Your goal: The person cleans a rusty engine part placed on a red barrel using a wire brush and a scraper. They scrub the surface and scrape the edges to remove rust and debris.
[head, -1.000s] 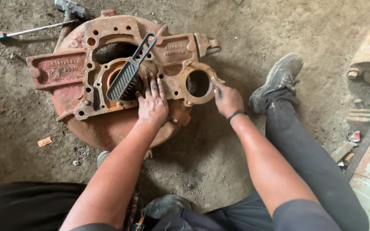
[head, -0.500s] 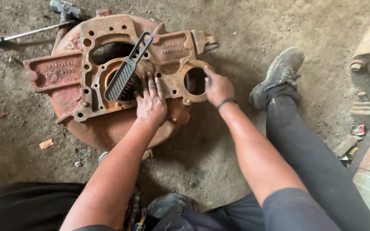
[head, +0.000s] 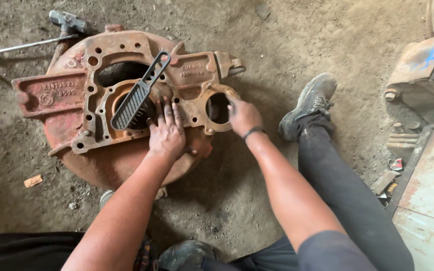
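Note:
A rusty red cast-iron housing (head: 71, 95) with several bolt holes and round openings lies flat on the dirt floor. A black wire brush (head: 137, 95) rests slantwise across its central opening. My left hand (head: 167, 131) presses flat on the housing, fingers spread, just right of the brush head. My right hand (head: 242, 114) grips the rim of the smaller round opening (head: 219, 107) at the housing's right end. A dark band circles that wrist.
A long metal rod (head: 18, 47) and a hammer head (head: 67, 21) lie at the upper left. My right leg and grey shoe (head: 311, 103) stretch to the right. Rusty machine parts (head: 420, 65) and a metal plate (head: 430, 200) stand at the right edge.
My right hand has slid left from beside the housing onto the rim of its small round opening. My left hand stays pressed on the casting.

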